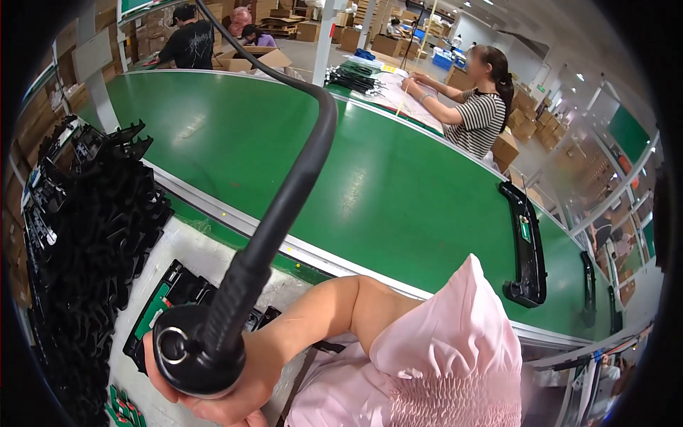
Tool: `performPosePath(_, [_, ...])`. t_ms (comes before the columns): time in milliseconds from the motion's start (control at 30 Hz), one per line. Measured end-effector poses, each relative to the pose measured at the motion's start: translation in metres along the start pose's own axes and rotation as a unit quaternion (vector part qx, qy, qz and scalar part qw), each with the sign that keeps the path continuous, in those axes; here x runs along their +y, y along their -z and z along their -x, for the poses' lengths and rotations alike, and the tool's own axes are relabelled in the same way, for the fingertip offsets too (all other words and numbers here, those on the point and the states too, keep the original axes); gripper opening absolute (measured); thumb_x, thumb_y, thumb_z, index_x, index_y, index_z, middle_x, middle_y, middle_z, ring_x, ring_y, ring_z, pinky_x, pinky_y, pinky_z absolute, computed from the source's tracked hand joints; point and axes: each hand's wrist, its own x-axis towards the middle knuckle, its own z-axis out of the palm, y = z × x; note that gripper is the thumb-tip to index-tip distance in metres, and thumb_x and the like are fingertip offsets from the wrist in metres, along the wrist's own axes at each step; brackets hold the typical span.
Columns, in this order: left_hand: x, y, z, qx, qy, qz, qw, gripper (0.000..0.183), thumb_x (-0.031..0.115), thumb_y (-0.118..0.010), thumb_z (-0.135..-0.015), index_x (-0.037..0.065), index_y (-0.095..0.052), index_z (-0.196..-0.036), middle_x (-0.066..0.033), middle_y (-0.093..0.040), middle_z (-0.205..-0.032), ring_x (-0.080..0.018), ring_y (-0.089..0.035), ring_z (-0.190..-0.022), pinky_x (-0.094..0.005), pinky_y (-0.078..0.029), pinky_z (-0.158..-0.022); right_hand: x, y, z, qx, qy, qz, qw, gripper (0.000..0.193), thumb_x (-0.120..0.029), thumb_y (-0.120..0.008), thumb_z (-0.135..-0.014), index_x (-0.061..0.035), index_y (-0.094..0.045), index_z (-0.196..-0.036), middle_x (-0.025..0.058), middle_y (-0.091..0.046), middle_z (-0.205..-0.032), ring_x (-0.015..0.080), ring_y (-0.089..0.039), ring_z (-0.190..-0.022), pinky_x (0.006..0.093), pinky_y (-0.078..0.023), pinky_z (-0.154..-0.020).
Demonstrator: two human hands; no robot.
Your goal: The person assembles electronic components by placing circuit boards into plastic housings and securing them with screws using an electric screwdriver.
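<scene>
My right hand point(245, 388) is wrapped round a black corded power driver point(196, 359), seen from its top end, with a metal hanging ring on it. A thick black cable point(302, 164) runs up from the driver and across the view. Beneath and beside the driver lies a black plastic part with a green circuit board point(153, 309), on a whitish work surface point(178, 245). The driver's body and tip are hidden below its top. My left hand does not show.
Black plastic parts point(89, 228) are heaped high at the left. Small green boards point(124, 406) lie at the lower left. Beyond a metal rail runs a green conveyor belt point(384, 178), carrying long black housings point(526, 245) at the right. A co-worker point(480, 107) works across it.
</scene>
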Motion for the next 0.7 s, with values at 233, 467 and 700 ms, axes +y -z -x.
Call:
performPosePath(233, [-0.012, -0.026, 0.014, -0.135, 0.107, -0.019, 0.985, 0.03, 0.013, -0.04, -0.091, -0.003, -0.038, -0.116, -0.0156, -0.041, -0.114, -0.0247, -0.04, -0.106, -0.0335, -0.032, -0.091, 0.023, 0.002, 0.007, -0.033, -0.014, 0.014, 0.999, 0.02, -0.002, -0.06, -0.065, -0.0025, -0.049, -0.082, 0.0019, -0.051, -0.074, 0.0074, -0.046, -0.061, 0.0226, -0.039, -0.052])
performPosePath(467, [-0.029, -0.035, 0.011, -0.061, 0.152, 0.045, 0.986, 0.037, 0.016, -0.039, -0.091, -0.01, -0.04, -0.118, -0.0216, -0.045, -0.12, -0.0319, -0.038, -0.12, -0.0386, -0.027, -0.105, 0.035, 0.029, -0.011, -0.027, -0.141, 0.191, 0.971, 0.029, -0.005, -0.062, -0.068, -0.0038, -0.043, -0.09, 0.0043, -0.05, -0.063, 0.0126, -0.05, -0.056, 0.0252, -0.043, -0.054])
performPosePath(700, [-0.023, -0.011, 0.032, -0.047, 0.093, -0.029, 0.994, 0.026, 0.006, -0.044, -0.09, -0.005, -0.047, -0.113, -0.0171, -0.057, -0.101, -0.0249, -0.059, -0.094, -0.0269, -0.052, -0.079, 0.086, 0.023, -0.017, -0.088, -0.151, 0.164, 0.971, 0.024, -0.007, -0.051, -0.069, -0.0031, -0.039, -0.09, 0.0022, -0.042, -0.058, 0.0098, -0.037, -0.046, 0.0263, -0.035, -0.046])
